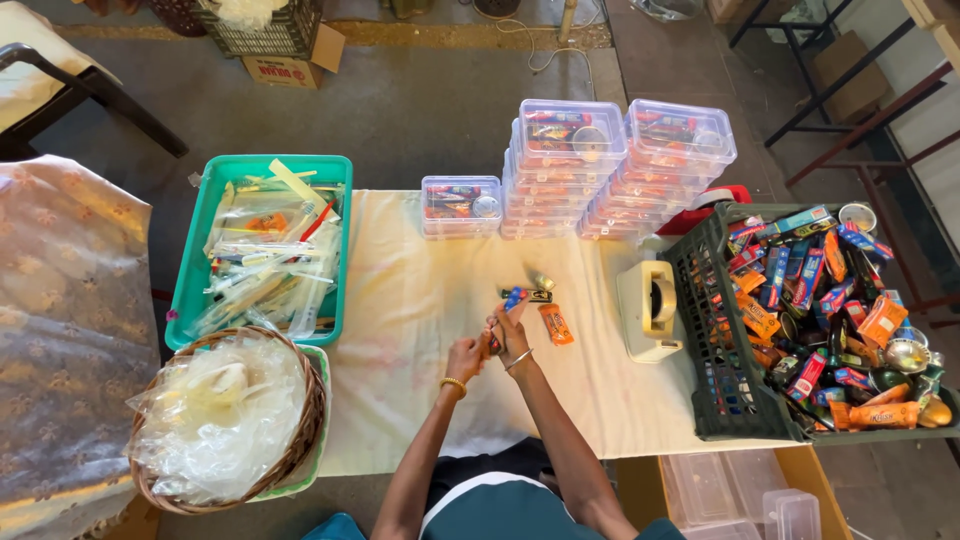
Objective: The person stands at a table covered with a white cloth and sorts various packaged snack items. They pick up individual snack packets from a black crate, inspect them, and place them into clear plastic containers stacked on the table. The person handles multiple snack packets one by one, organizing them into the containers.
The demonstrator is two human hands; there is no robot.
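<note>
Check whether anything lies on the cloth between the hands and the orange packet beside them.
Nothing visible does. The orange packet lies on bare white cloth just beside the right hand; the left hand is farther off, on the right hand's other side.

Small orange packet [556, 324] lies mid-surface; bright orange, blue packets [820, 300] fill the right crate; brown box [293, 62] far left.

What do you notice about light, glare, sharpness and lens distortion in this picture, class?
Head view: soft, even daylight, with only faint shadows on the white table cloth; bright glare on the clear plastic bags in the wicker basket and on the lids of the stacked clear boxes; the wide lens bends the table edges outward; the left hand and right hand are small, so what they hold is hard to make out.
</note>
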